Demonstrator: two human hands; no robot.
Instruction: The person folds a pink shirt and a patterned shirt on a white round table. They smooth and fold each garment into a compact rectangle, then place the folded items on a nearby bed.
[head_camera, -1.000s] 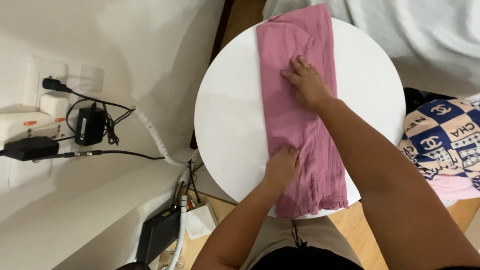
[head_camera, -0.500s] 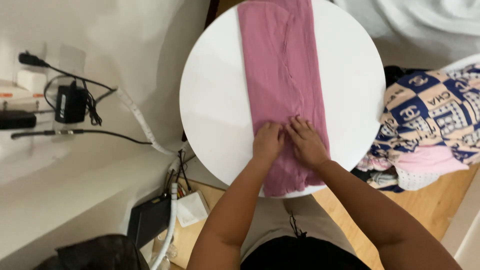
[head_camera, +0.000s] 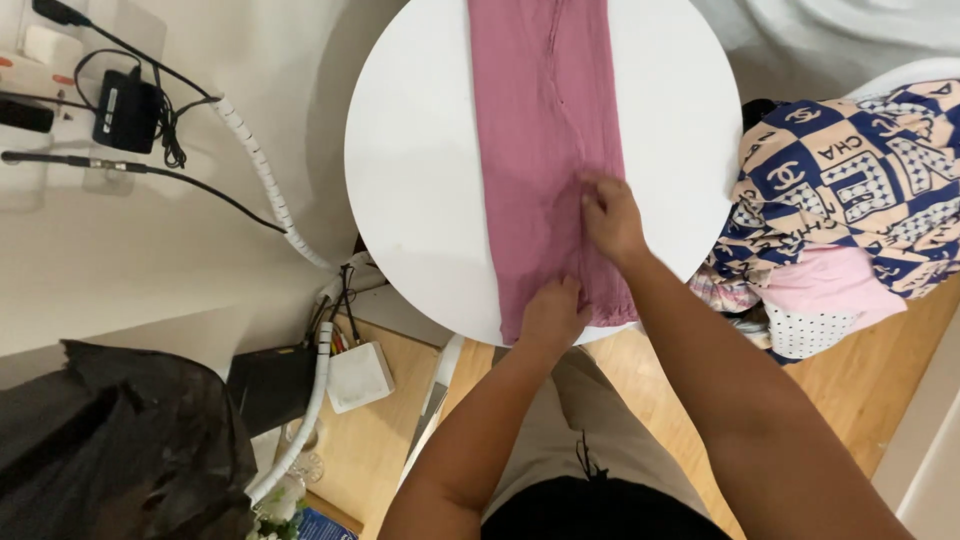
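Note:
A pink cloth (head_camera: 540, 130), folded into a long strip, lies across the round white table (head_camera: 420, 170) from the far side to the near edge. My left hand (head_camera: 552, 312) rests on the cloth's near end at the table edge, fingers curled onto the fabric. My right hand (head_camera: 610, 215) sits a little farther up on the strip's right side, its fingers pinching a fold of the cloth.
A pile of patterned blue-and-cream and pink clothes (head_camera: 850, 200) lies right of the table. On the left are a wall outlet with plugs and cables (head_camera: 120, 110), a white spiral-wrapped cable (head_camera: 265, 180), a black bag (head_camera: 110, 450), and small boxes (head_camera: 358, 375) on the wooden floor.
My right hand came from the far part of the cloth down next to my left hand, then moved slightly back up the strip. The view shifted, so the table sits higher in frame.

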